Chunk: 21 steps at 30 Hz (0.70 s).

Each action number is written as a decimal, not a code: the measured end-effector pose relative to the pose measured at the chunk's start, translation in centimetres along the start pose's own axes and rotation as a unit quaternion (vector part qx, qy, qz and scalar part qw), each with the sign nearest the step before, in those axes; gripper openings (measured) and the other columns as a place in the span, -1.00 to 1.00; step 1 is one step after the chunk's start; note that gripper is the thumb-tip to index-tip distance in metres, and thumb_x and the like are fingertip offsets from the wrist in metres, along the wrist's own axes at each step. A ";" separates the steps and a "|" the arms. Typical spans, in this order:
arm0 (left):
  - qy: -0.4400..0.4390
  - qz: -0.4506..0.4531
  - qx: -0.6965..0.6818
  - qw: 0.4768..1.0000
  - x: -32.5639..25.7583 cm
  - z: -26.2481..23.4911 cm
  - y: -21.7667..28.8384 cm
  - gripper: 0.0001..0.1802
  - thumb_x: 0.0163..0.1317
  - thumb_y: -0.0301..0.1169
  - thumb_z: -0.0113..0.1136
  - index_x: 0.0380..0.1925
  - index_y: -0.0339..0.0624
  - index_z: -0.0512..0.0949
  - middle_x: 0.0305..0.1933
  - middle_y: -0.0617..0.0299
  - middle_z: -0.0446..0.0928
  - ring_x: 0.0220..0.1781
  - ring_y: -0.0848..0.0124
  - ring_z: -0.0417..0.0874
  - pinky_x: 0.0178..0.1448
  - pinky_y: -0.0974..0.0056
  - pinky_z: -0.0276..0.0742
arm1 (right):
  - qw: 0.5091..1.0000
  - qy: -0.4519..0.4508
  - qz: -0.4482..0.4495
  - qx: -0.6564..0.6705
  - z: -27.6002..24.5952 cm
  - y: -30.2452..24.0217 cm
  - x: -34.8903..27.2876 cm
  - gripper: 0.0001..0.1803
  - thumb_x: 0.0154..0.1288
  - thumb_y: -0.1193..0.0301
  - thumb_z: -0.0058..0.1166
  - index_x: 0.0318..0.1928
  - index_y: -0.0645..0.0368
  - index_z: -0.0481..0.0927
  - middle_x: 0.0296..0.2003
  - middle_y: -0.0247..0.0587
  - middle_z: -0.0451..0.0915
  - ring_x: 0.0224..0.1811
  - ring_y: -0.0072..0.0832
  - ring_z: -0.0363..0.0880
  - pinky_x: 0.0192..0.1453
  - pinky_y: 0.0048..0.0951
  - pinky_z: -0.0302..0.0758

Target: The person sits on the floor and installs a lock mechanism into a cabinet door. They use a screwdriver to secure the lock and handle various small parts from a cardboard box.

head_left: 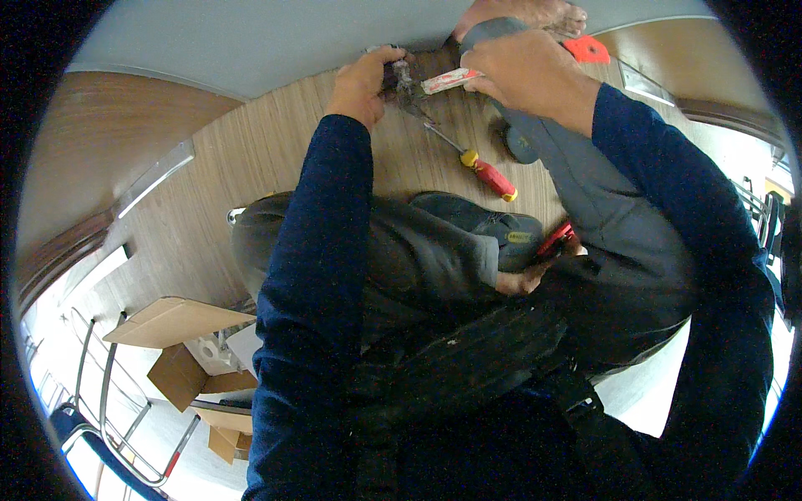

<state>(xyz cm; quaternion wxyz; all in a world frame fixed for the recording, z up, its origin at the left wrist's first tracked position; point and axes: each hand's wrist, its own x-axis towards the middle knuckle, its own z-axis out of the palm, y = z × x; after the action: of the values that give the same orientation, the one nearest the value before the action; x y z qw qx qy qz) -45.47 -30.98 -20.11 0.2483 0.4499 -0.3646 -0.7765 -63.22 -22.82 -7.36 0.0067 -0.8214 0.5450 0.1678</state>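
My left hand (361,86) is closed at the far side of the wooden-looking surface, gripping a dark metal piece (403,82) with greyish, dirty patches. My fingers hide part of it. My right hand (525,77) is wrapped round a long red tool (451,81); its worn red-and-white end points left toward the metal piece, and a bright red end shows past the far side of the hand. Its kind is unclear. Just below the metal piece lies a screwdriver (493,177) with a red and yellow handle, its shaft pointing up and left.
My crossed legs (418,250) in grey trousers frame the near side. A dark shoe (480,221) and a small red object (555,240) lie by them. An open cardboard box (180,321) and metal chair frames (109,392) stand left. A grey wall (276,42) closes the far side.
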 end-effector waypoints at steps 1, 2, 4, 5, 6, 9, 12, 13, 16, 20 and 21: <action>0.003 -0.009 -0.011 1.000 0.3 0.2 -0.1 -0.79 0.20 -0.20 0.13 -0.29 -0.03 0.61 -0.41 0.33 0.55 -0.35 0.47 0.48 -0.29 0.35 0.36 | 1.000 0.003 -0.013 -0.009 -0.1 0.1 -0.1 -0.78 0.21 0.17 0.08 -0.27 0.01 0.58 -0.46 -0.24 0.57 -0.37 -0.27 0.61 -0.40 -0.21 0.52; 0.010 -0.016 -0.021 1.000 0.7 0.1 -0.1 -0.80 0.19 -0.20 0.14 -0.30 -0.03 0.61 -0.41 0.33 0.55 -0.34 0.46 0.49 -0.30 0.35 0.36 | 0.999 0.007 -0.028 -0.016 -0.2 0.1 -0.1 -0.79 0.21 0.17 0.08 -0.27 0.01 0.58 -0.46 -0.24 0.57 -0.37 -0.26 0.61 -0.39 -0.21 0.52; 0.010 -0.024 -0.037 0.999 1.1 -0.2 -0.5 -0.81 0.18 -0.20 0.15 -0.32 -0.02 0.61 -0.40 0.35 0.56 -0.33 0.46 0.51 -0.29 0.35 0.36 | 0.998 0.035 -0.047 -0.012 0.0 0.3 0.0 -0.79 0.21 0.17 0.08 -0.28 0.01 0.58 -0.46 -0.23 0.57 -0.37 -0.25 0.61 -0.38 -0.21 0.52; 0.003 -0.025 -0.043 0.999 1.2 -0.3 -0.7 -0.81 0.17 -0.20 0.16 -0.33 -0.02 0.60 -0.40 0.35 0.56 -0.32 0.47 0.51 -0.29 0.35 0.36 | 0.997 0.057 -0.050 0.000 0.3 0.5 0.1 -0.78 0.20 0.17 0.09 -0.28 0.01 0.58 -0.46 -0.22 0.57 -0.37 -0.24 0.61 -0.38 -0.20 0.52; -0.004 -0.026 -0.049 0.998 1.4 -0.4 -0.9 -0.81 0.17 -0.19 0.17 -0.34 -0.02 0.60 -0.40 0.36 0.57 -0.31 0.47 0.51 -0.28 0.35 0.36 | 0.996 0.078 -0.052 0.011 0.4 0.6 0.2 -0.78 0.20 0.17 0.09 -0.29 0.02 0.58 -0.46 -0.22 0.57 -0.37 -0.23 0.61 -0.37 -0.20 0.52; -0.003 0.023 0.029 0.999 2.2 -1.3 -1.8 -0.81 0.16 -0.19 0.17 -0.37 -0.03 0.59 -0.40 0.37 0.57 -0.32 0.47 0.51 -0.27 0.34 0.36 | 0.999 0.004 -0.052 0.012 -0.8 0.2 0.1 -0.77 0.19 0.16 0.10 -0.29 0.03 0.58 -0.44 -0.22 0.58 -0.35 -0.21 0.61 -0.35 -0.18 0.52; -0.027 0.092 0.094 0.991 3.0 -2.2 -2.6 -0.81 0.15 -0.23 0.18 -0.30 -0.05 0.58 -0.33 0.33 0.59 -0.32 0.44 0.53 -0.26 0.32 0.38 | 0.995 0.081 -0.042 0.027 0.4 0.3 0.3 -0.75 0.17 0.15 0.11 -0.30 0.03 0.58 -0.45 -0.21 0.58 -0.36 -0.19 0.61 -0.35 -0.18 0.52; -0.032 0.116 0.129 0.984 3.0 -2.6 -2.9 -0.79 0.15 -0.26 0.19 -0.24 -0.07 0.56 -0.29 0.30 0.60 -0.30 0.43 0.55 -0.23 0.31 0.42 | 0.997 0.048 -0.050 0.019 0.5 0.5 0.4 -0.75 0.16 0.14 0.12 -0.32 0.04 0.58 -0.47 -0.21 0.58 -0.37 -0.19 0.62 -0.35 -0.19 0.52; -0.030 0.097 0.127 0.987 2.3 -2.2 -2.9 -0.68 0.18 -0.37 0.18 -0.05 -0.15 0.51 -0.16 0.19 0.63 -0.20 0.37 0.63 -0.11 0.25 0.56 | 0.995 -0.034 -0.089 0.005 -0.2 0.2 -0.1 -0.73 0.12 0.12 0.15 -0.39 0.06 0.60 -0.50 -0.21 0.58 -0.38 -0.18 0.62 -0.33 -0.19 0.52; -0.020 -0.059 -0.101 0.993 0.7 -0.5 -1.1 -0.78 0.24 -0.35 0.15 -0.15 -0.19 0.53 -0.17 0.17 0.62 -0.18 0.33 0.63 -0.12 0.20 0.57 | 0.985 -0.078 -0.153 0.013 -1.2 -0.7 -2.6 -0.72 0.06 0.13 0.19 -0.45 0.09 0.61 -0.51 -0.20 0.59 -0.40 -0.16 0.62 -0.33 -0.18 0.52; -0.027 -0.064 -0.104 0.992 0.8 -1.0 -1.2 -0.79 0.25 -0.34 0.15 -0.17 -0.20 0.53 -0.17 0.17 0.62 -0.17 0.32 0.63 -0.12 0.20 0.57 | 0.983 -0.090 -0.157 0.017 -1.5 -0.9 -3.0 -0.72 0.06 0.14 0.20 -0.46 0.10 0.61 -0.51 -0.20 0.59 -0.40 -0.16 0.62 -0.34 -0.18 0.52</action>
<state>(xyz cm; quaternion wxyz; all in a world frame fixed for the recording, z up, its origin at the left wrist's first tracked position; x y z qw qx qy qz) -45.09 -31.16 -21.81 0.2339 0.4227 -0.2590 -0.8364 -63.03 -20.08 -5.28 0.0962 -0.8779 0.4093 0.2290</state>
